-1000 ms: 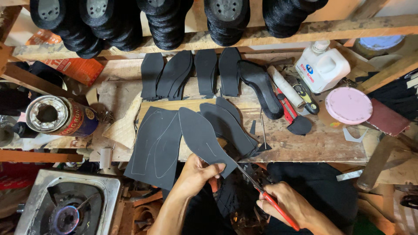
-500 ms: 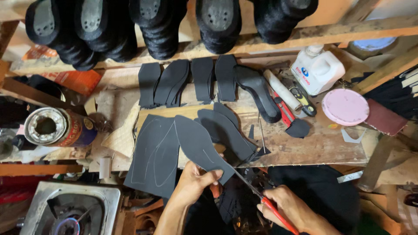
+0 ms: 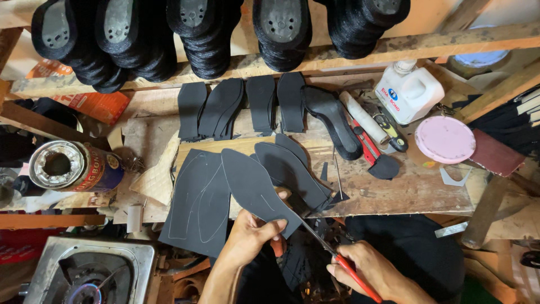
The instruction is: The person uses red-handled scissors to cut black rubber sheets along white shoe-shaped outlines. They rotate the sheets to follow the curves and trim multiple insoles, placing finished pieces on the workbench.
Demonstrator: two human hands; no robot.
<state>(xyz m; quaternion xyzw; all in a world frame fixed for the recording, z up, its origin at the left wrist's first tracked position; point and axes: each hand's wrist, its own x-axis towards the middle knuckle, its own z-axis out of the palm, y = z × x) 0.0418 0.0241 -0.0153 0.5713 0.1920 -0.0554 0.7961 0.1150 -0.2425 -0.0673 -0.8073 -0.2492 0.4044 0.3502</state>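
The left hand (image 3: 250, 239) pinches a dark grey, sole-shaped piece of rubbery sheet (image 3: 256, 188) between thumb and fingers (image 3: 275, 228), holding it out over the front edge of the tabletop (image 3: 405, 186). The piece is matte and smooth, rounded at its far end and narrowing toward the hand. The right hand (image 3: 374, 273) is closed round the red handles of a pair of scissors (image 3: 332, 253); their thin metal blades meet the narrow end of the sole piece, though whether the blades stand apart or closed there is hard to make out.

Just left of the held piece, a larger dark sheet (image 3: 194, 202) hangs over the tabletop edge, with pale curved outlines of a sole traced on it. Two more cut sole shapes (image 3: 292, 169) lie overlapping on the rough, scarred wooden surface just right of it. Further back a row of flat black insole pieces (image 3: 242, 107) stands in a line, beside a curved glossy black sole (image 3: 332, 121). To the right are a white plastic jug (image 3: 408, 90), a round pink lid (image 3: 445, 139) and a red-handled utility knife (image 3: 365, 141). At the left an open metal tin (image 3: 67, 166) lies on its side. Above, on a wooden shelf (image 3: 450, 42), stacks of black treaded outsoles (image 3: 202, 34) are packed closely together.
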